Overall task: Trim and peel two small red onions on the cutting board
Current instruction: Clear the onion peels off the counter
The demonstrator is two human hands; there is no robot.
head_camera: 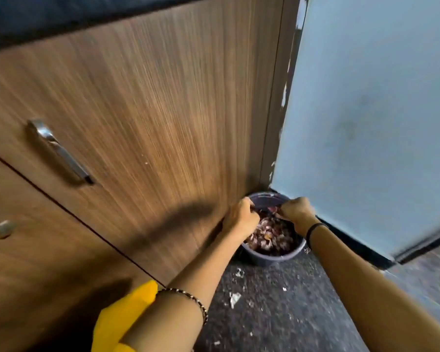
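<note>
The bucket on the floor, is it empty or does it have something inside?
Not empty. The bucket holds a heap of reddish-purple peelings, reaching near the rim; both hands are over it.

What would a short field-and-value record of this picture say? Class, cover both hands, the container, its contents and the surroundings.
left hand: over the bin's rim, fingers curled
right hand: over the bin, pinching a reddish scrap
bin: round, dark, on the floor in the corner
contents: onion peels, purple and white
surroundings: wooden cabinet left, pale wall right
floor: dark, scattered scraps
</note>
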